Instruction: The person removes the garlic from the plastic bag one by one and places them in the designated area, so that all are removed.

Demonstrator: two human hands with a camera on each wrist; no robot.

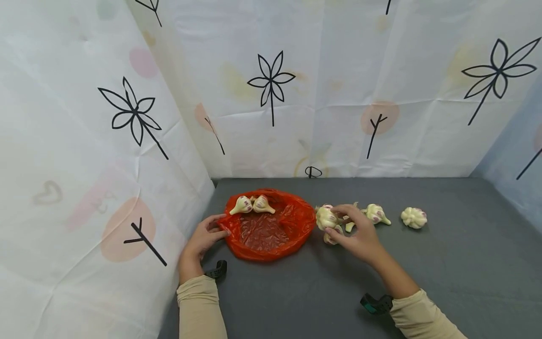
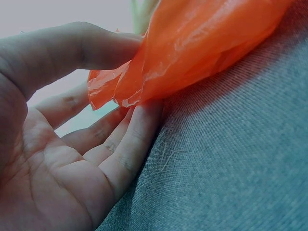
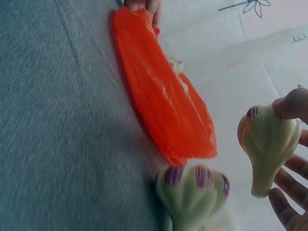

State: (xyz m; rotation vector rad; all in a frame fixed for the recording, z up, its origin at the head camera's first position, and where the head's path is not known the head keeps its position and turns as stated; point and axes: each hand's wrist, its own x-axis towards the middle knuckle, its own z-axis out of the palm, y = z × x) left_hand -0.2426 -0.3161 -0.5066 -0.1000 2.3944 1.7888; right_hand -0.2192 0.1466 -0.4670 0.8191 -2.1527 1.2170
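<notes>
An orange-red plastic bag (image 1: 271,254) lies spread with its mouth up, several garlic bulbs (image 1: 242,205) at its far side. At the bag's left edge, my left hand (image 1: 206,238) pinches the rim between thumb and fingers; the left wrist view shows the gathered plastic (image 2: 139,77). My right hand (image 1: 360,235) holds a garlic bulb (image 3: 269,144) with purple streaks between thumb and fingers, just right of the bag. Close below it another garlic bulb (image 3: 192,192) rests on the table, partly hidden by my thumb in the head view.
More garlic lies to the right: one bulb (image 1: 376,214) behind my right hand and a separate one (image 1: 414,218) farther right. The grey table (image 1: 466,263) meets a patterned white cloth (image 1: 338,70) at the back and left.
</notes>
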